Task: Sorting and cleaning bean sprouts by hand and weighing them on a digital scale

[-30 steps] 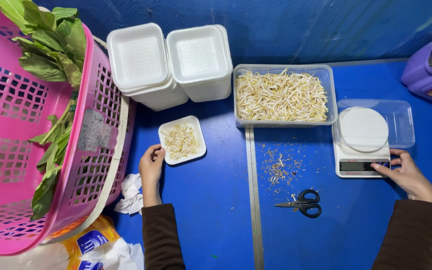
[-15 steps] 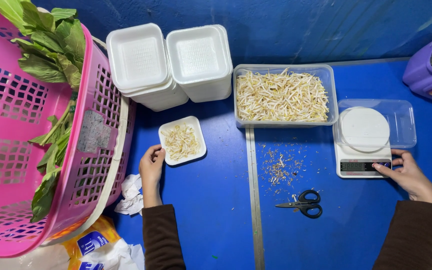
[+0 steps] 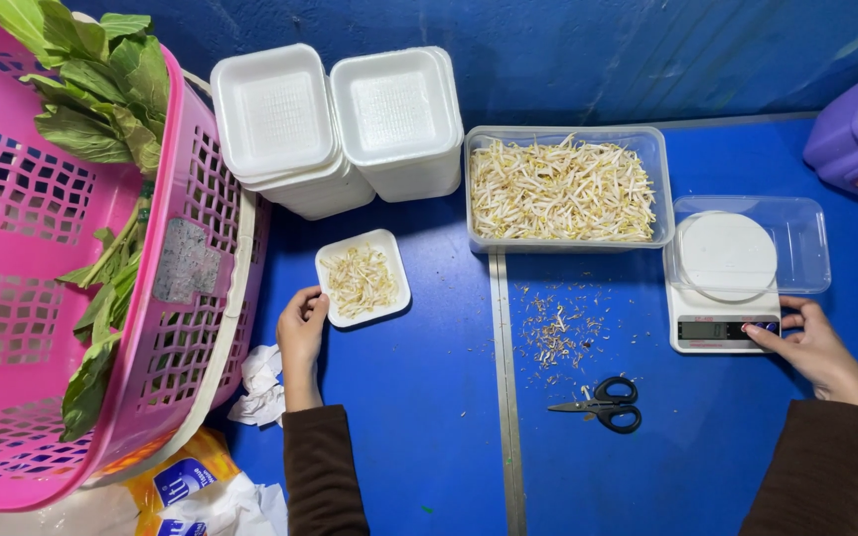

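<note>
scale screen point(image 3: 709, 331): small grey rectangle, was set at the scale's front
snack packets point(image 3: 173, 483): yellow-blue, were tucked under the pink basket point(image 3: 12, 298)
</note>
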